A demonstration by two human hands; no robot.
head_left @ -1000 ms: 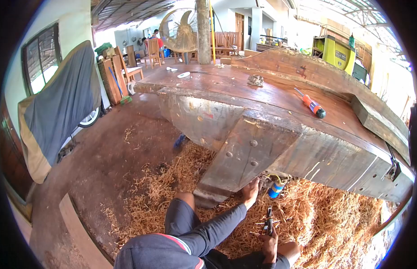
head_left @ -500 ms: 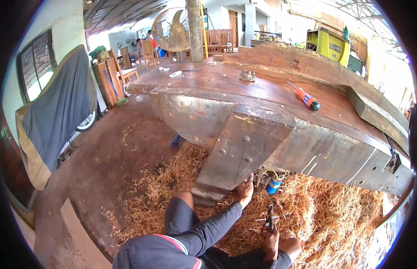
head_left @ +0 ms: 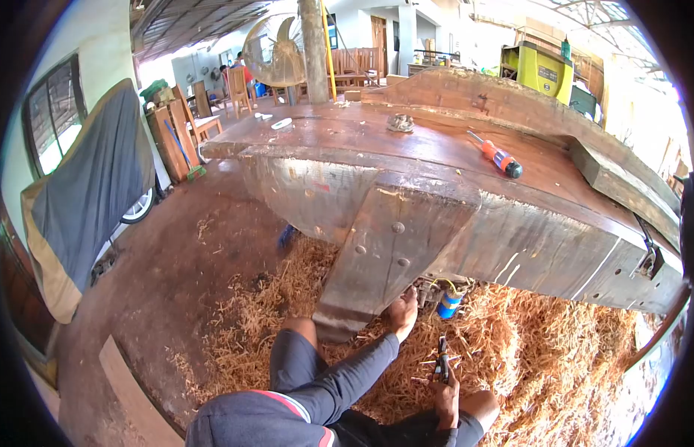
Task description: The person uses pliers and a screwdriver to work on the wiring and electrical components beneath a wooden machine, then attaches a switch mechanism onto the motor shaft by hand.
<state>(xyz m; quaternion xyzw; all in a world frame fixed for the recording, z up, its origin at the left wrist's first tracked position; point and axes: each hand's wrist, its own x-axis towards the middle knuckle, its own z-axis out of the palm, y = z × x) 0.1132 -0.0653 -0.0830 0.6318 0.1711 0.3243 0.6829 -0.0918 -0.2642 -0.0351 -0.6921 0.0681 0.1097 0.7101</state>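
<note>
Under the wooden workbench (head_left: 436, 167), beside its slanted leg (head_left: 377, 249), my left hand (head_left: 403, 314) reaches up to some small metal parts. Its fingers look closed at those parts, though what they grip is too small to make out. Just right of it hangs a blue cylinder (head_left: 449, 305) with a yellow wire. Lower down, my right hand (head_left: 446, 395) is closed around dark pliers (head_left: 442, 359), whose jaws point up and away from me. An orange screwdriver (head_left: 502, 159) lies on the bench top.
Wood shavings (head_left: 541, 350) cover the floor below the bench. A long board (head_left: 138, 395) lies at the lower left, near a covered vehicle (head_left: 97, 190). On the bench are a timber block (head_left: 623, 182) and a small lump (head_left: 400, 123). A person (head_left: 243, 71) is far back.
The camera view has shifted slightly, so the bench and its surroundings sit further left in the frame. Both hands keep nearly the same places, the right one still holding the pliers.
</note>
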